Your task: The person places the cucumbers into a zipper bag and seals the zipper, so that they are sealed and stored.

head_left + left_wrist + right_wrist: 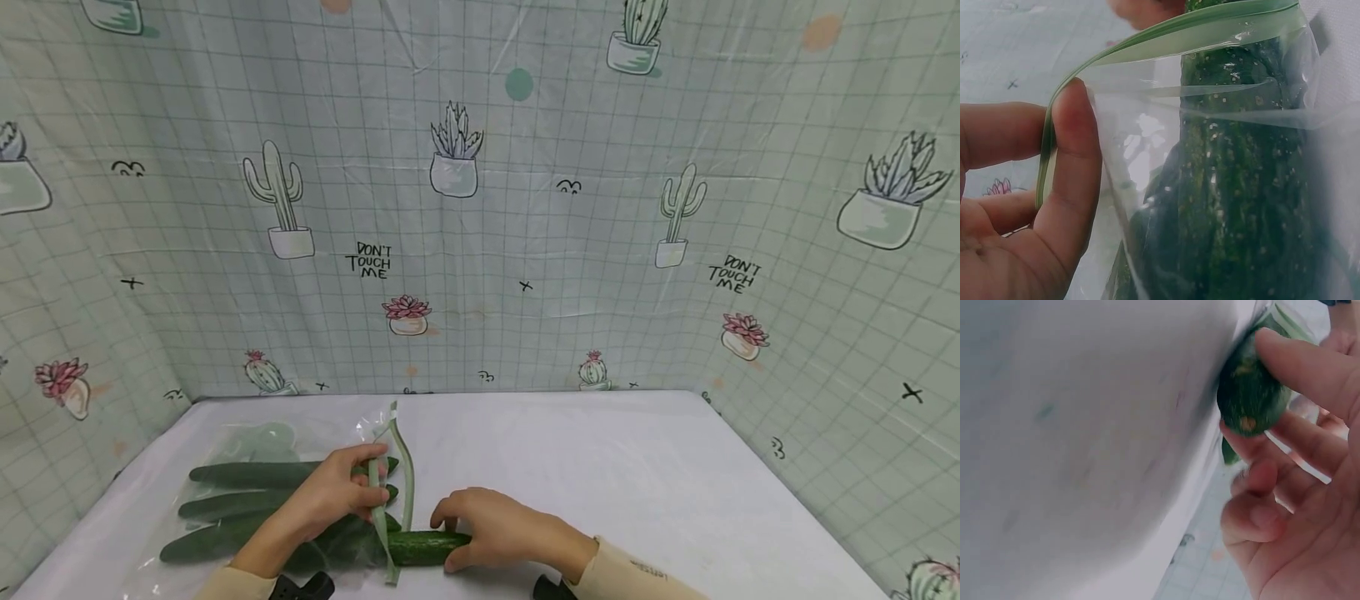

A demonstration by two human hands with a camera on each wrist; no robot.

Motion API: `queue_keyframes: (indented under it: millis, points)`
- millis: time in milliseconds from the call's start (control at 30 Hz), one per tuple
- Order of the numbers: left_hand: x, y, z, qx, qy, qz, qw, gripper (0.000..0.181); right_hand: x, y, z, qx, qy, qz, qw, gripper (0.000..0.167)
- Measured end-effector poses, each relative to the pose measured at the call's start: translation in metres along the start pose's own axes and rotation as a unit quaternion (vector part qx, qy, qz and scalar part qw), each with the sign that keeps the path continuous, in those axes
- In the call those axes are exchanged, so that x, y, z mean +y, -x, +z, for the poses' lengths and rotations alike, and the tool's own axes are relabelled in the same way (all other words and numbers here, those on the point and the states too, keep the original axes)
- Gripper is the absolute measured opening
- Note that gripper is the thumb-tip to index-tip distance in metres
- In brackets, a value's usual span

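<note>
A clear zip bag [232, 442] with a green zip edge lies on the left of the table, several cucumbers [240, 505] side by side inside it. My left hand [337, 492] pinches the green rim of the bag's mouth between thumb and fingers, as the left wrist view shows closely. One cucumber [427, 548] sticks partly out of the mouth, its other part inside the bag. My right hand [502, 529] grips the outer end of this cucumber, thumb on one side and fingers on the other. In the right wrist view its blunt end [1249, 412] faces the camera.
The white tabletop [637, 475] extends to the right of the hands. Behind and at both sides hangs a checked curtain [495, 242] printed with potted cacti. Dark wrist straps [303, 587] show at the lower edge.
</note>
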State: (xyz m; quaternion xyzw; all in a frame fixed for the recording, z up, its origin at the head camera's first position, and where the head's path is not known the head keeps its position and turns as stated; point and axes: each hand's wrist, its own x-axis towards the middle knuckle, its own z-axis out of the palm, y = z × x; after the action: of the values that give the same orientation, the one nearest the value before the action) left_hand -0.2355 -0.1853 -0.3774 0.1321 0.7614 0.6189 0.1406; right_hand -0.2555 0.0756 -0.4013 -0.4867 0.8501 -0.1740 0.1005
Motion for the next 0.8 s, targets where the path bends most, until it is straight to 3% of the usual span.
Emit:
queue_keyframes:
  millis: [233,800]
  points:
    - [-0.0004,0.001,-0.0004,-0.002,0.002,0.001,1.0,0.072,0.0016,0.0127,-0.0018,-0.006,-0.016,-0.015,0.9997,0.034]
    - [0.0011,0.0008,-0.0009,0.003,0.004,-0.006,1.0,0.071,-0.0033,0.0055,-0.0052,0.024,0.002,-0.024,0.9994,0.025]
